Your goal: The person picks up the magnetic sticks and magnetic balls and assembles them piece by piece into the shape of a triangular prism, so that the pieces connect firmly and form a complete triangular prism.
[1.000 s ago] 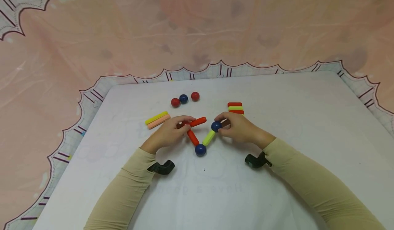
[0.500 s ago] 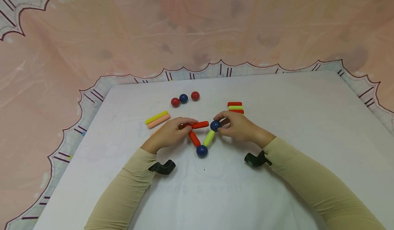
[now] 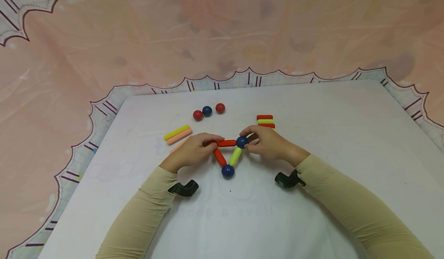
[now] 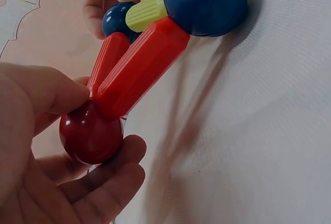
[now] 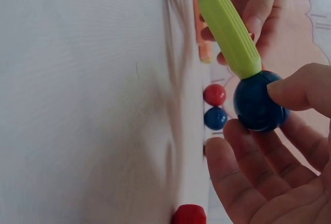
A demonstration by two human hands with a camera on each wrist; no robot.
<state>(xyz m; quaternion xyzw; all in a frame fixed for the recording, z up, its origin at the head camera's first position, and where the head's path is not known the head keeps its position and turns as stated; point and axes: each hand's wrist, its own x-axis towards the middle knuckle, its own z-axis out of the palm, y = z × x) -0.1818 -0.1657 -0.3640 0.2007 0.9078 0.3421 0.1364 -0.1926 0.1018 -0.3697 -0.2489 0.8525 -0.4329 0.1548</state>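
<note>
Head view: I see the triangle (image 3: 219, 157) apparently closed, inward of the worktop's (image 3: 329, 116) far edge; left hand (image 3: 190, 150) pinches its red ball (image 4: 92, 133), right hand (image 3: 269, 143) a blue ball (image 3: 241, 142); loose balls (image 3: 207, 111) lie unused.

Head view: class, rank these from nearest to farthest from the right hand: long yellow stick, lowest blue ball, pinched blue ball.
1. Pinched blue ball, gripped by the right hand.
2. Lowest blue ball, below and between the hands.
3. Long yellow stick, left, beyond the left hand.

Balls (image 4: 207, 1) look glossy, ridged rods (image 4: 145, 69) plastic, the cloth (image 4: 274, 131) matt.
</note>
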